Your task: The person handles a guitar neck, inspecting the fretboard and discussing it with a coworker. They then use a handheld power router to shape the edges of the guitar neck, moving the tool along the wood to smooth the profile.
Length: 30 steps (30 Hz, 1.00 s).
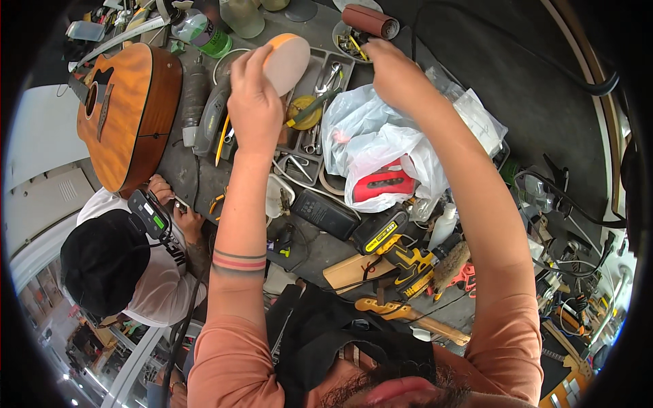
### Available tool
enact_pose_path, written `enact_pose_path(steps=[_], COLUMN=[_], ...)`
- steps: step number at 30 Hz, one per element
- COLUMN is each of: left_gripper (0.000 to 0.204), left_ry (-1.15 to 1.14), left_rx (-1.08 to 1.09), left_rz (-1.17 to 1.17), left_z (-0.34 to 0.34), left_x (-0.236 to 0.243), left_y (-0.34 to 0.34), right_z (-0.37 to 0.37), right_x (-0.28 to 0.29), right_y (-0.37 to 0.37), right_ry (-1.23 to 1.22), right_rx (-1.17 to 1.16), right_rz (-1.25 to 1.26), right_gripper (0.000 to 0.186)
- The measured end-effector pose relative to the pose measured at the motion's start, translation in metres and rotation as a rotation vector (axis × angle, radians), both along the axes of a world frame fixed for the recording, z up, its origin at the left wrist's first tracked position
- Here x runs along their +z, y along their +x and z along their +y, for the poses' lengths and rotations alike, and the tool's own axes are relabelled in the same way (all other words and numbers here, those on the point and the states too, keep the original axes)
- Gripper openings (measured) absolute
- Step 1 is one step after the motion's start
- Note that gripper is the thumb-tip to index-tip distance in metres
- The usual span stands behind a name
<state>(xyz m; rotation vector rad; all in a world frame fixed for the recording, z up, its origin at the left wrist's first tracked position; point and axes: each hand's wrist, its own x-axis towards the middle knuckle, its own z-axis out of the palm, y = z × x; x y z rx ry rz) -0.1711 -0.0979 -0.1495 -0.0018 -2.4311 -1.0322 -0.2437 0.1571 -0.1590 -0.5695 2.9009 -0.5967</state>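
Observation:
My left hand point(255, 102) is closed around a round disc point(286, 65) with a pale flat face and an orange edge, raised over the bench. My right hand point(393, 71) reaches to the far side, at a round clear container point(345, 32) full of small metal and yellow pieces. Its fingertips are turned away from view, so what they grip, if anything, is hidden. A brown sandpaper-like roll point(371, 22) lies just beyond that hand. Between my arms sits a grey tool tray point(307, 144) with wrenches point(329, 78) and a yellow tape roll point(304, 112).
White plastic bags point(381, 129) surround a red tool-like object point(383, 183). Nearer lie a yellow-and-black cordless drill point(411, 268) and a guitar neck point(408, 313). At left, a co-worker's hands point(185, 216) are beside an acoustic guitar point(136, 115). A green-labelled bottle point(204, 34) stands behind.

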Motion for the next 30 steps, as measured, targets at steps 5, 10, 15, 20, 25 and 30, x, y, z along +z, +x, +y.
enact_pose_path(steps=[5,10,15,20,25,30], left_gripper=[0.031,0.036,0.046,0.045,0.047,0.047], left_ry=[-0.004,-0.021,-0.011,0.055,0.066,0.071], left_rx=[0.032,0.089,0.115,0.117,0.129,0.125], left_rz=[0.041,-0.014,-0.052,-0.102,-0.069,-0.044], left_z=[-0.017,-0.016,-0.022,-0.028,-0.026,-0.025], left_x=[-0.006,-0.013,-0.025,-0.023,-0.028,-0.034], left_y=[0.001,0.009,0.010,0.012,0.013,0.013], right_z=[-0.034,-0.047,-0.060,-0.050,-0.005,0.005], right_x=[0.002,0.004,0.014,0.023,0.019,0.064], right_y=[-0.013,-0.036,-0.052,-0.075,-0.056,0.001], right_ry=[0.280,0.301,0.529,0.753,0.623,0.318], right_rx=[-0.010,-0.092,-0.123,0.345,0.319,0.103], right_rz=[-0.043,-0.130,-0.286,-0.383,-0.278,-0.247], right_gripper=[0.047,0.044,0.044,0.037,0.038,0.040])
